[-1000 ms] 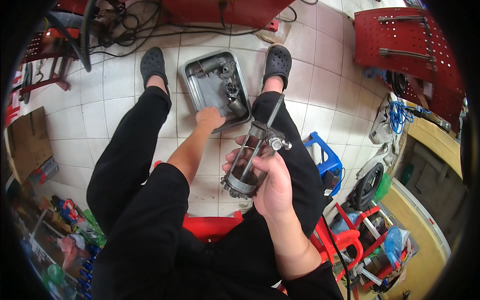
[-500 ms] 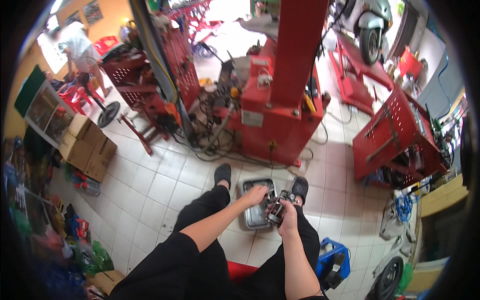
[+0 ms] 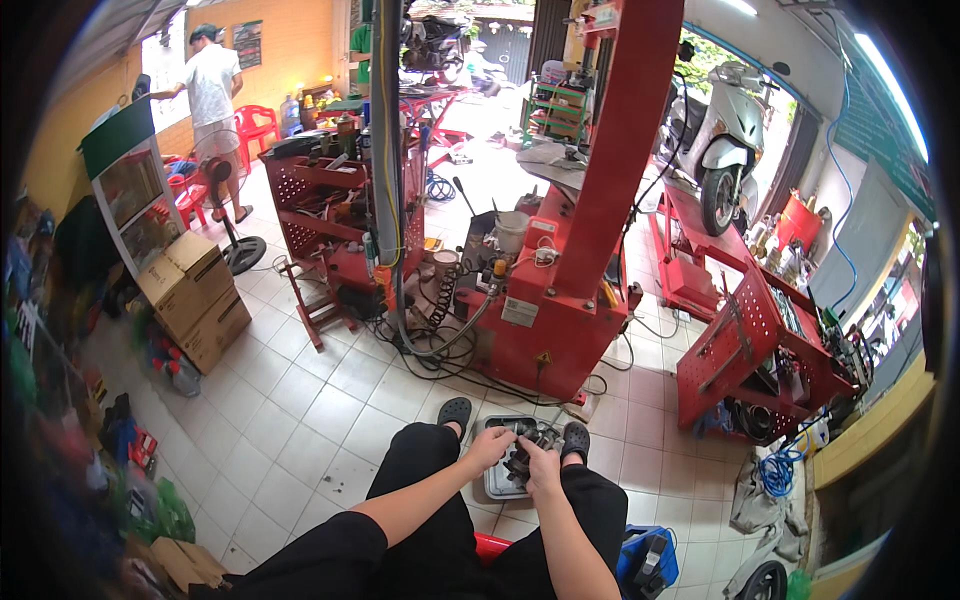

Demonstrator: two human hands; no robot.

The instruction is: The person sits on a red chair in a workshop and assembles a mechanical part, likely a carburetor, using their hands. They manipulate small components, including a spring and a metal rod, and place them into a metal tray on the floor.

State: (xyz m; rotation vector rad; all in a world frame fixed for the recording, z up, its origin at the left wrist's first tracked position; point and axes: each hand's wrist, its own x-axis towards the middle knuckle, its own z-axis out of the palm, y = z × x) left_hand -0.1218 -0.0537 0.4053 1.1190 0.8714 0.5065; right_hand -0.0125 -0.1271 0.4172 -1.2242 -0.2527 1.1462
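Between my knees, my right hand (image 3: 543,470) is wrapped around a dark grey metal machine part (image 3: 517,464) with a blocky, uneven shape; its exact kind is too small to tell. My left hand (image 3: 490,447) has its fingers pinched together at the upper end of the part, near my right thumb. Whatever those fingertips grip is hidden. Below both hands, a shallow metallic tray (image 3: 493,487) rests on the tiled floor between my shoes. Other metal pieces (image 3: 546,437) show at its far right, partly covered by the held part and my right hand.
A red lift column (image 3: 560,340) stands ahead, with hoses and cables around its base. Red perforated tool carts (image 3: 320,215) are on both sides. Cardboard boxes (image 3: 195,300) sit left, a blue case (image 3: 648,560) by my right leg. A person (image 3: 212,90) stands far left.
The view has tilted upward, showing more of the room. My right hand has brought the part over the tray, and my left hand has come up from the tray to meet it.
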